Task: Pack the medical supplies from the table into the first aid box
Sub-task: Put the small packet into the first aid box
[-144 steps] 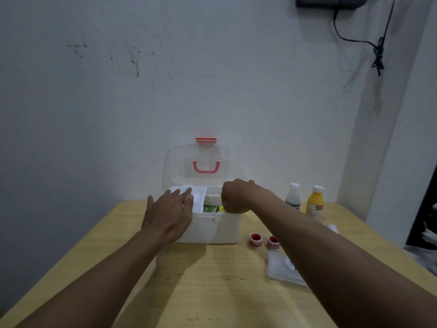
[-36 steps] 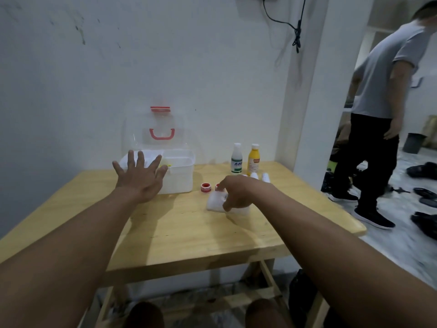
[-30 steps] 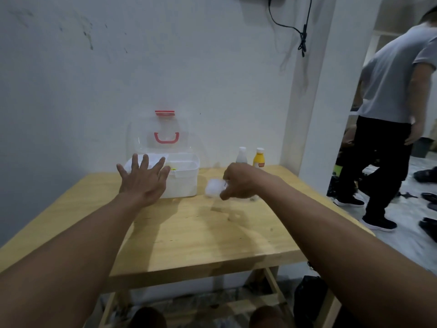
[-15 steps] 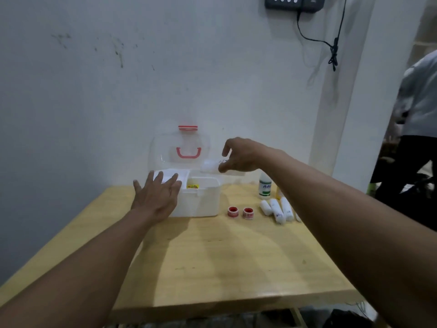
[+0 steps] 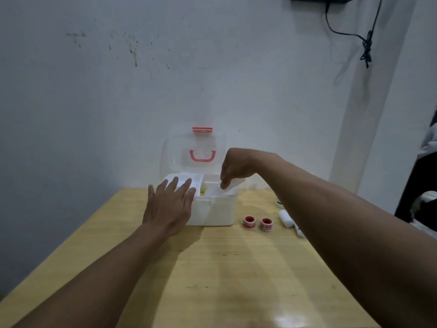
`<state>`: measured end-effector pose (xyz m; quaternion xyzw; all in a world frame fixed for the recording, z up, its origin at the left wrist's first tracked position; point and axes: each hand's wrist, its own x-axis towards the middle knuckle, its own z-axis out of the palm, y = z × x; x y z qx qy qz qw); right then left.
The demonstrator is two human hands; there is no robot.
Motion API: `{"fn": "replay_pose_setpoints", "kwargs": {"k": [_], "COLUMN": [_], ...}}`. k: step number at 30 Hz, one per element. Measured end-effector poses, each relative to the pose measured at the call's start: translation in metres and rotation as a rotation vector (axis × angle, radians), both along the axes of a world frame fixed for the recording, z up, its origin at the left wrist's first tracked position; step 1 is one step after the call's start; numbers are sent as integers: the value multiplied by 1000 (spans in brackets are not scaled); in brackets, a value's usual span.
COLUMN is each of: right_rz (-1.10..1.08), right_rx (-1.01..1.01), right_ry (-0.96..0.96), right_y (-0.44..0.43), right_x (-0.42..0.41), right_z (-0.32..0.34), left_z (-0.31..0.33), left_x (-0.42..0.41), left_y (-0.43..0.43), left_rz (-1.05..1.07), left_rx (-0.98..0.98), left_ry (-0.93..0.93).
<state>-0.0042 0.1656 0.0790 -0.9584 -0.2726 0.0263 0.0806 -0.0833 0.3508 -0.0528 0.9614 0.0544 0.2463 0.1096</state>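
The flat, clear plastic packet (image 5: 233, 185) now going into the white plastic first aid box (image 5: 212, 209) looks light and thin, probably a little flexible and smooth enough to slip, so a pinch on one short edge, as here, seems the sensible hold; squeezing its middle might buckle it. The right hand (image 5: 236, 168) hangs over the right half of the open box with its fingertips (image 5: 224, 184) bent down and closed on the packet's near-left edge, the packet tilted, its low end inside the right compartment and its high end resting at the box's right rim. The left hand (image 5: 169, 204) lies flat with the fingers spread and holding nothing, pressed on the left front of the box and its white inner tray (image 5: 183, 179), which I judge steadies the light box against sliding. The clear lid with the red handle (image 5: 202, 156) stands upright behind, against the wall. The box sits at the far edge of the pale wooden desk (image 5: 212, 268). Well right of it two small red-and-white tape rolls (image 5: 257, 223) stand side by side, and white bandage rolls (image 5: 287, 218) lie nearer the right edge, partly hidden by the forearm.
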Motion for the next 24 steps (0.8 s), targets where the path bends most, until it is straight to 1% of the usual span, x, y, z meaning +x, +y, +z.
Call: {"fn": "replay_pose_setpoints", "kwargs": {"k": [4, 10, 14, 18, 21, 24], "right_rz": [7, 11, 9, 13, 9, -11], "right_rx": [-20, -38, -73, -29, 3, 52], "right_ry": [85, 130, 91, 112, 91, 128], "right_y": [8, 19, 26, 28, 29, 31], "right_x": [6, 12, 16, 16, 13, 9], "right_z": [-1, -11, -20, -21, -22, -25], "left_z": [-2, -2, -2, 0, 2, 6], "left_x": [0, 1, 0, 0, 0, 0], "left_y": [1, 1, 1, 1, 1, 4], "left_rz": [-6, -7, -12, -2, -2, -25], "left_rx": [3, 3, 0, 0, -6, -92], "left_ry": [-23, -40, -34, -1, 22, -27]}}
